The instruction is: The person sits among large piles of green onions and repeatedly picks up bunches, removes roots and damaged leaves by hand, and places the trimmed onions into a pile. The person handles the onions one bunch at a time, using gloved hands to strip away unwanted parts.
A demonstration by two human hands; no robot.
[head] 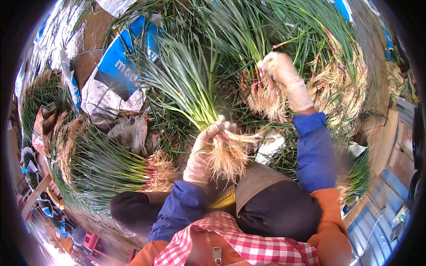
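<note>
Before my chest, my left hand point(219, 128), in a pale glove, grips a bunch of green onions point(189, 89). The bunch's leaves fan up and left, and its pale stringy roots point(229, 156) hang below my fingers. My right hand point(278, 66), gloved too, reaches into a heap of green onions point(239, 26) farther off. Its fingers are closed around the reddish lower end of a stalk; the palm hides part of the hold. More roots point(269, 99) of the heap lie just below this hand.
Bundled green onions point(113, 163) lie to my left, roots towards me. Another rooty clump point(339, 79) lies right of my right hand. A torn blue and white sack point(116, 73) bearing writing lies at the upper left. Loose leaves litter the ground, with a white scrap point(271, 148) near my knee.
</note>
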